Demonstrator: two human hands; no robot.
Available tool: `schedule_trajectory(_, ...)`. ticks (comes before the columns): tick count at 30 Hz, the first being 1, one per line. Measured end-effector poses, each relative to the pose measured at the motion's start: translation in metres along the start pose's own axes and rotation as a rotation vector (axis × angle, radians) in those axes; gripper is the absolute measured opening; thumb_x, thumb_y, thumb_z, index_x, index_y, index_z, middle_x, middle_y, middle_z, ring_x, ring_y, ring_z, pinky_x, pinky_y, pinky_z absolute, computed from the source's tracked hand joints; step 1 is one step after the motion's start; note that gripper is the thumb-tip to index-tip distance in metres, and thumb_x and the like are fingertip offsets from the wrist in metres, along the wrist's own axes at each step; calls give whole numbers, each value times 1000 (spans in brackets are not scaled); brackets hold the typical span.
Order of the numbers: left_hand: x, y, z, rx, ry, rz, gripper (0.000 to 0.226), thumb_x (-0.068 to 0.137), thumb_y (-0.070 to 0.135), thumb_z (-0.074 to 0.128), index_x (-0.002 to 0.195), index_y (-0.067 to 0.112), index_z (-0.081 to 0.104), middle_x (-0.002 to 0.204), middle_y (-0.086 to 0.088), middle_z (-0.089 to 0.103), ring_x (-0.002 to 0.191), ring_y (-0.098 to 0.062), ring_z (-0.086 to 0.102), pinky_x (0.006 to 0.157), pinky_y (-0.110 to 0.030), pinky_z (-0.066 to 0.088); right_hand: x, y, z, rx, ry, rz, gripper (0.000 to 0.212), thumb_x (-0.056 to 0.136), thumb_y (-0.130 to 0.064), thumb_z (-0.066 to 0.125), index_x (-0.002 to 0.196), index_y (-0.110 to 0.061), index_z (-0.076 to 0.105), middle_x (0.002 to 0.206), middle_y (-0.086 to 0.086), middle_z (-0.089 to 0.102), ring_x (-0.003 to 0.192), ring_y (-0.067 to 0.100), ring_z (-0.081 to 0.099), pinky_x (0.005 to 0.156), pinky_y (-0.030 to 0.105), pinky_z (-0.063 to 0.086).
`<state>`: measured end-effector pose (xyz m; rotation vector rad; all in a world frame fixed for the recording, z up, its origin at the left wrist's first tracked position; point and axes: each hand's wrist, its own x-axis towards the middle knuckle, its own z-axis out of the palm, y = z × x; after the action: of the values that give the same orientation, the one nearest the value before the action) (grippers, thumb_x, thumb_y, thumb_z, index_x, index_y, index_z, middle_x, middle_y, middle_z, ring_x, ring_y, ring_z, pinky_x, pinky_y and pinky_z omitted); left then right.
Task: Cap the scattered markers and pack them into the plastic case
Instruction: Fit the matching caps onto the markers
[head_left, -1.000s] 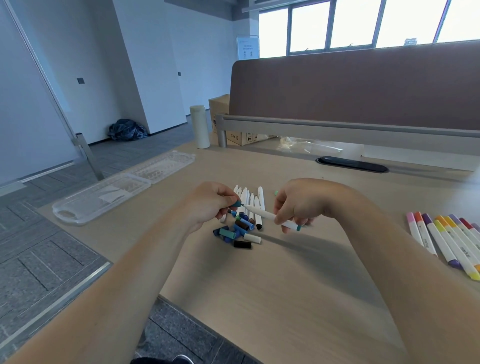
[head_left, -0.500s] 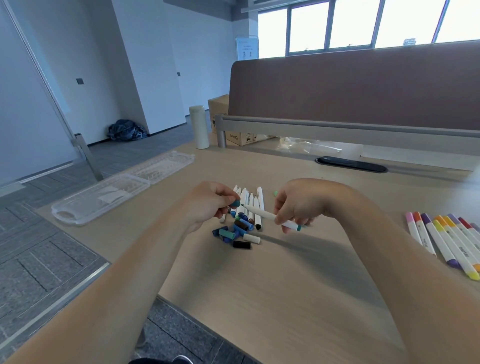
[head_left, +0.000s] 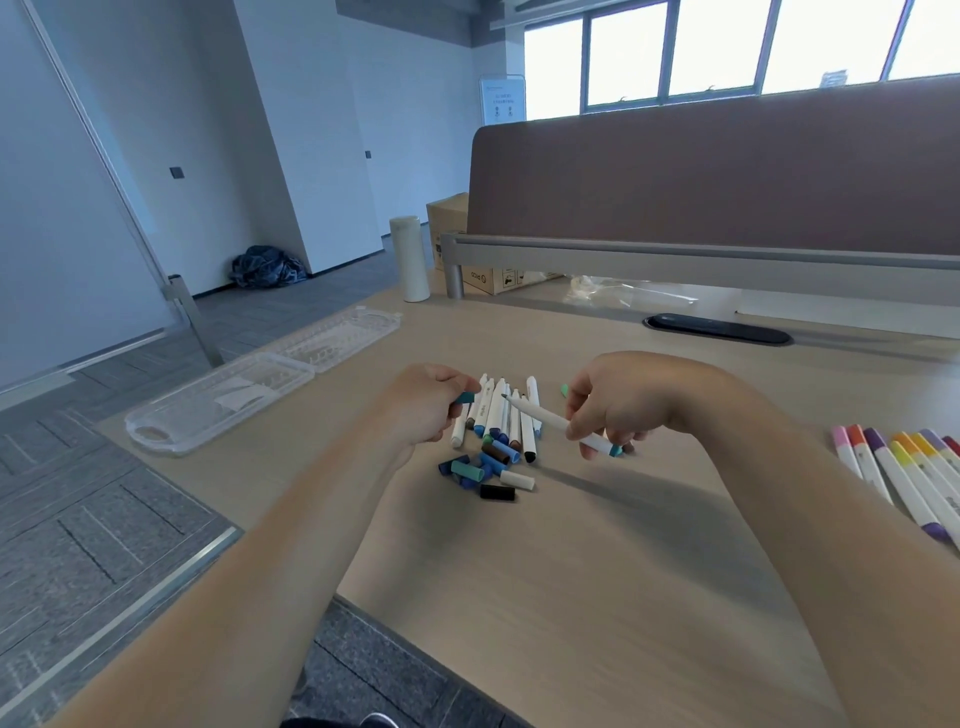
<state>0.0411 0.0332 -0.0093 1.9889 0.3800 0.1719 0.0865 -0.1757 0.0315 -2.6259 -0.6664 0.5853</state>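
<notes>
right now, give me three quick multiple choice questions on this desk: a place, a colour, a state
1. Where does the clear case lie? A) on the desk, left of both hands B) on the floor C) under the right arm
2. What colour is the cap in the left hand? A) red B) teal C) black
3. The marker in the right hand has its leftward tip A) capped B) bare C) in the case
1 A, open near the desk's left edge; 2 B, its exposed end is teal; 3 B, the nib is uncovered.
</notes>
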Motion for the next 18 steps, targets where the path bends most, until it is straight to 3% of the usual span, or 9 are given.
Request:
schedule_trajectory(6, -1, -1, 2, -118, -30, -36, 22, 100, 14, 51, 101, 5, 71, 73, -6, 51, 54, -12, 34, 51, -24, 31, 2, 2, 0, 19, 6, 12, 8, 91, -19, 66, 94, -13, 69, 76, -1, 76, 57, 14, 51, 53, 23, 38)
schedule_trajectory(10, 1, -2, 3, -123, -4, -63, 13, 98, 14, 55, 104, 6, 64, 75, -8, 68, 56, -15, 50, 53, -25, 46, 2, 1, 1, 8, 8, 9, 9, 91, -20, 66, 94, -13, 69, 76, -1, 75, 56, 13, 53, 54, 23, 41)
schedule_trajectory(13, -1, -2, 3, -229, -21, -94, 11, 98, 15, 56, 105, 6, 56, 83, -13, 75, 68, -24, 70, 68, -33, 58, 2, 1, 2, 26, -40, -24, 10, 90, -22, 67, 96, -14, 68, 80, 1, 76, 61, 16, 56, 61, 26, 46)
schedule_trajectory(18, -4, 2, 6, -281, -18, -116, 17, 99, 19, 57, 106, 5, 52, 79, -13, 76, 77, -28, 75, 77, -38, 59, 3, 0, 3, 36, -111, -54, 12, 89, -23, 67, 98, -15, 66, 81, 1, 77, 60, 15, 51, 61, 27, 44)
